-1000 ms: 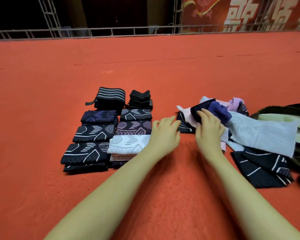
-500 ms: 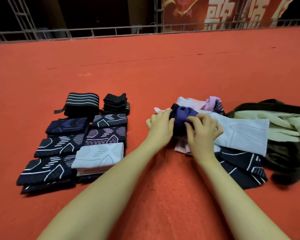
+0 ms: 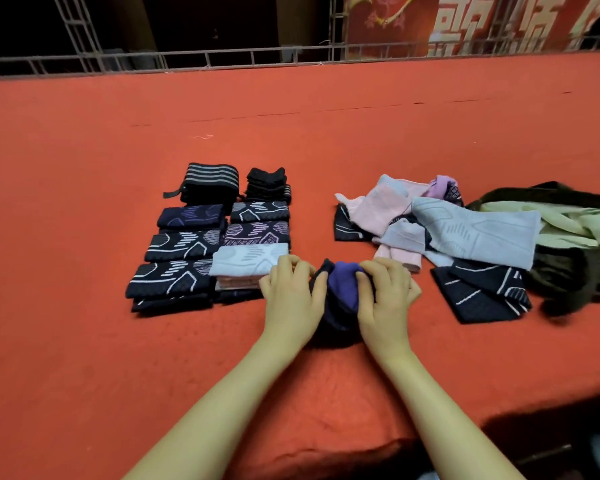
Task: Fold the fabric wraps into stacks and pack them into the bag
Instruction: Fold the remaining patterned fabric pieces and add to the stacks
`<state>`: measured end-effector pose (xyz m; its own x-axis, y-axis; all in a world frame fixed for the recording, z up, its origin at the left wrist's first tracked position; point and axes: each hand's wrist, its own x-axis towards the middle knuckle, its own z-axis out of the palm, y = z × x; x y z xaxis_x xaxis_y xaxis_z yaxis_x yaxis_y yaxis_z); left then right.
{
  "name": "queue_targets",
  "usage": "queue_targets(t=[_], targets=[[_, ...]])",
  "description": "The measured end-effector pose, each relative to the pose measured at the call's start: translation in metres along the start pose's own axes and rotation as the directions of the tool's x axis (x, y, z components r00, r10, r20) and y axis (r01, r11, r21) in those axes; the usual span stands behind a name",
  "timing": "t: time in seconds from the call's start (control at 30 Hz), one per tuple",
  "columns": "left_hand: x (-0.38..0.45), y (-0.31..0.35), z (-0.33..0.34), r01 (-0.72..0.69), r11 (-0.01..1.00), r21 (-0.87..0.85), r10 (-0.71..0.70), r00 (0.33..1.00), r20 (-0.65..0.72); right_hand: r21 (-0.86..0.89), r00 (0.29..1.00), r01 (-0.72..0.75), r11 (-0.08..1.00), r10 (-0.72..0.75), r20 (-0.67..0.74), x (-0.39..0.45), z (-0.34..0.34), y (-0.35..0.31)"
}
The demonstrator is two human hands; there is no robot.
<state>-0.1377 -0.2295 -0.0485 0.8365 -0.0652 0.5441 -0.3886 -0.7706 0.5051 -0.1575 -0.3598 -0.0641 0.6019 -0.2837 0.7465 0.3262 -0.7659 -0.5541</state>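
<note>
Worktop (image 3: 326,109) covered in orange-red felt, its near edge dropping away at lower right. Along the far edge runs a grey metal railing (image 3: 222,58) with truss uprights (image 3: 80,29). Behind it, dark background and a red banner (image 3: 465,22) bearing large pale characters.

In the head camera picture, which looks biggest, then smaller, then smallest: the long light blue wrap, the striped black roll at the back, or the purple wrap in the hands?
1. Long light blue wrap, spread out flat.
2. Striped black roll and purple wrap look about alike; the purple wrap is bunched, partly hidden by both hands and nearer the camera, so unsure.
</note>
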Motion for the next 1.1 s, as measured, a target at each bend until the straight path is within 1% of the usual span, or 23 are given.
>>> queue_targets(t=[0.1, 0.17, 0.23, 0.3, 0.37, 0.4, 0.53, 0.57, 0.6, 0.63, 0.7, 0.73, 0.77, 0.83, 0.93, 0.97, 1.03, 1.1], targets=[[-0.023, -0.012, -0.015, -0.012, 1.0, -0.018, 0.012, 0.999, -0.03, 0.02, 1.0, -0.003, 1.0, 0.003, 0.031, -0.017, -0.001, -0.013], [-0.034, -0.024, -0.029, 0.001, 1.0, 0.001, -0.001, 0.995, -0.097, 0.042, 0.999, -0.028, 0.999, 0.027, 0.018, -0.023, -0.001, -0.021], [-0.044, -0.039, -0.044, 0.038, 0.999, 0.029, -0.032, 0.985, -0.17, 0.043, 0.995, -0.095, 0.995, 0.096, -0.022, -0.026, -0.002, -0.025], [-0.054, -0.053, -0.059, 0.077, 0.995, 0.055, -0.063, 0.971, -0.23, 0.028, 0.98, -0.193, 0.981, 0.194, -0.048, -0.028, -0.002, -0.028], [-0.062, -0.064, -0.072, 0.098, 0.994, 0.057, -0.079, 0.96, -0.268, 0.011, 0.97, -0.243, 0.97, 0.243, -0.028, -0.03, 0.001, -0.032], [-0.065, -0.069, -0.075, 0.104, 0.993, 0.052, -0.086, 0.96, -0.266, 0.0, 0.969, -0.248, 0.969, 0.248, 0.001, -0.032, 0.003, -0.035], [-0.071, -0.078, -0.079, 0.165, 0.978, 0.129, -0.143, 0.976, -0.166, -0.05, 0.962, -0.244, 0.969, 0.248, 0.116, -0.041, 0.011, -0.043], [-0.072, -0.077, -0.079, 0.168, 0.974, 0.15, -0.149, 0.981, -0.127, -0.044, 0.967, -0.217, 0.975, 0.221, 0.129, -0.043, 0.011, -0.046], [-0.073, -0.076, -0.079, 0.12, 0.976, 0.179, -0.106, 0.991, -0.086, -0.04, 0.976, -0.163, 0.986, 0.167, 0.141, -0.044, 0.011, -0.048], [-0.072, -0.074, -0.08, 0.031, 0.978, 0.208, -0.021, 0.999, -0.05, -0.05, 0.982, -0.087, 0.995, 0.094, 0.161, -0.045, 0.009, -0.051], [-0.068, -0.063, -0.08, -0.167, 0.951, 0.259, 0.156, 0.986, 0.061, -0.116, 0.972, 0.065, 0.991, -0.037, 0.23, -0.047, 0.007, -0.054], [-0.065, -0.06, -0.077, -0.223, 0.933, 0.282, 0.196, 0.973, 0.121, -0.156, 0.961, 0.119, 0.981, -0.074, 0.268, -0.048, 0.007, -0.054], [-0.063, -0.058, -0.074, -0.227, 0.928, 0.294, 0.18, 0.967, 0.179, -0.195, 0.949, 0.152, 0.969, -0.087, 0.303, -0.049, 0.006, -0.052], [-0.064, -0.058, -0.067, -0.192, 0.925, 0.328, 0.086, 0.946, 0.312, -0.257, 0.931, 0.18, 0.95, -0.081, 0.355, -0.051, 0.005, -0.049], [-0.073, -0.066, -0.054, -0.154, 0.913, 0.377, -0.022, 0.906, 0.423, -0.294, 0.927, 0.227, 0.928, -0.114, 0.357, -0.054, 0.005, -0.045], [-0.075, -0.069, -0.052, -0.13, 0.912, 0.389, -0.063, 0.893, 0.445, -0.294, 0.933, 0.242, 0.925, -0.138, 0.333, -0.055, 0.006, -0.045], [-0.075, -0.073, -0.048, -0.108, 0.905, 0.411, -0.089, 0.897, 0.433, -0.268, 0.949, 0.236, 0.934, -0.163, 0.27, -0.057, 0.007, -0.046], [-0.074, -0.075, -0.048, -0.103, 0.915, 0.389, -0.058, 0.923, 0.38, -0.22, 0.964, 0.195, 0.956, -0.145, 0.224, -0.058, 0.009, -0.046]])
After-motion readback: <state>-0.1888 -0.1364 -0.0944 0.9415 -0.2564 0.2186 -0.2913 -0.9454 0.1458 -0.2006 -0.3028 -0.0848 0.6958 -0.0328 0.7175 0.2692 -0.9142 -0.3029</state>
